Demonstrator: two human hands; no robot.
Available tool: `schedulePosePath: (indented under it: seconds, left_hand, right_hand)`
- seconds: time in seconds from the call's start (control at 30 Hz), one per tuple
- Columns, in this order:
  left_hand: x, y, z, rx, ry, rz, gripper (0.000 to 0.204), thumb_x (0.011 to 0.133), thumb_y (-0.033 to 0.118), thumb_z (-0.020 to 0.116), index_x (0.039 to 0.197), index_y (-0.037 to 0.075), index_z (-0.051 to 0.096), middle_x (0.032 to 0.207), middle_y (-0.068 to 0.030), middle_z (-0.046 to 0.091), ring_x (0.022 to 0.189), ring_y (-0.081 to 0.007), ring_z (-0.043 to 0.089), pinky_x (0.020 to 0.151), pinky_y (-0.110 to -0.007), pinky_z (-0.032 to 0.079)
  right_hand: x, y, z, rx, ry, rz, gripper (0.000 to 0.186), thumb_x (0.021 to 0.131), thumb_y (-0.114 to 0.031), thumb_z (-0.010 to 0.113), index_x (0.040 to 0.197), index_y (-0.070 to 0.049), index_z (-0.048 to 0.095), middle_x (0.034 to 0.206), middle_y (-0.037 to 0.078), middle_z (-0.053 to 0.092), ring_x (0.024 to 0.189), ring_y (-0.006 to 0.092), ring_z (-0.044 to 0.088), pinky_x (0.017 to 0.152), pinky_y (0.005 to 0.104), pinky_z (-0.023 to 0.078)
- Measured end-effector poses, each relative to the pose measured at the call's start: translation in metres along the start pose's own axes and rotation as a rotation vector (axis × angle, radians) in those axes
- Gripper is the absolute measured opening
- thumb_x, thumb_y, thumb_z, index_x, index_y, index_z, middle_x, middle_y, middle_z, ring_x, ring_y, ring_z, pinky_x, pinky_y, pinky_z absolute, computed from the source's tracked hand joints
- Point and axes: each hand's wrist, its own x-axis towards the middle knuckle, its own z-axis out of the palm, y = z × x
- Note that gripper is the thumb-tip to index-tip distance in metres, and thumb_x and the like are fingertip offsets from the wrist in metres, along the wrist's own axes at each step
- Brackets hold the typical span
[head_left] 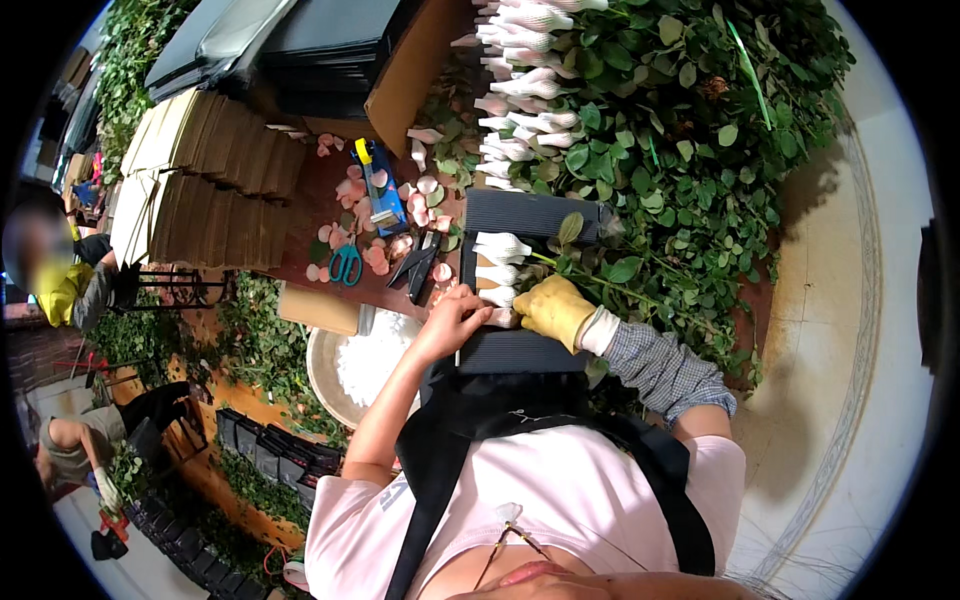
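Observation:
Sleeved rose buds (502, 248) lie in a short row on a black corrugated sheet (525, 352) in front of me, their green stems running right. My left hand (455, 322) is bare, its fingers curled against the tip of the nearest rose (503, 318), which looks pinkish. My right hand (556, 310), in a yellow glove, is closed at the stem side of that same rose, and its fingers hide the stem. Brown card strips (497, 274) show between the sleeved buds. Beyond them lies another black corrugated sheet (535, 215).
Many white-sleeved roses (530, 85) are stacked at the far side, leaves (670, 150) spreading right. Teal scissors (346, 265), a black stapler (415, 268), a blue-yellow tool (380, 190) and petals lie left. A tub of white sleeves (365, 370) and cardboard stacks (205, 215) stand farther left.

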Motion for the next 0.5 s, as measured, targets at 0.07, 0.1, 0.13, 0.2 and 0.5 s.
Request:
schedulePosePath:
  seconds: [0.07,0.1,0.13,0.2,0.5]
  left_hand:
    - [-0.010,-0.008,0.012,-0.148,0.170,0.015,0.021,0.097,0.019,0.065,0.095,-0.001,0.070,0.094,-0.0101,0.060,0.093,-0.0235,0.059,0.085,-0.035,0.047]
    - [-0.012,-0.011,0.017,-0.224,0.255,0.026,0.022,0.098,0.019,0.064,0.096,-0.002,0.069,0.097,-0.0090,0.061,0.095,-0.0214,0.060,0.086,-0.035,0.047]
    - [-0.011,0.000,0.004,-0.731,0.359,-0.109,0.021,0.102,0.017,0.056,0.101,-0.001,0.066,0.107,-0.0057,0.061,0.097,-0.0168,0.059,0.085,-0.031,0.048]
    - [-0.013,0.009,-0.034,-1.034,0.468,-0.157,0.018,0.105,0.016,0.050,0.100,0.002,0.061,0.103,-0.0051,0.064,0.093,-0.0142,0.061,0.079,-0.027,0.049]
    - [0.026,0.004,0.016,0.125,0.109,-0.075,0.035,0.094,0.037,0.068,0.096,0.002,0.070,0.088,-0.0207,0.071,0.088,-0.0415,0.069,0.076,-0.047,0.053]
  right_hand:
    - [0.002,-0.009,0.007,-0.158,-0.050,0.041,0.014,0.087,-0.023,0.067,0.093,-0.013,0.075,0.087,0.008,0.077,0.083,0.0253,0.075,0.070,0.0388,0.056]
    - [0.005,-0.015,0.015,-0.184,-0.047,0.130,0.011,0.085,-0.019,0.069,0.092,-0.013,0.076,0.088,0.007,0.077,0.085,0.0241,0.076,0.070,0.0377,0.056]
    - [0.003,-0.014,0.015,-0.180,-0.080,0.148,0.011,0.085,-0.019,0.069,0.092,-0.013,0.075,0.087,0.008,0.077,0.084,0.0249,0.075,0.069,0.0382,0.055]
    - [-0.007,-0.003,0.017,-0.021,0.083,0.044,0.012,0.085,-0.021,0.070,0.092,-0.012,0.074,0.082,0.009,0.075,0.081,0.0272,0.074,0.069,0.0398,0.055]
    - [-0.001,0.018,0.009,0.004,0.080,0.132,0.030,0.090,-0.039,0.067,0.096,-0.010,0.072,0.093,0.013,0.076,0.090,0.0318,0.073,0.077,0.0450,0.056]
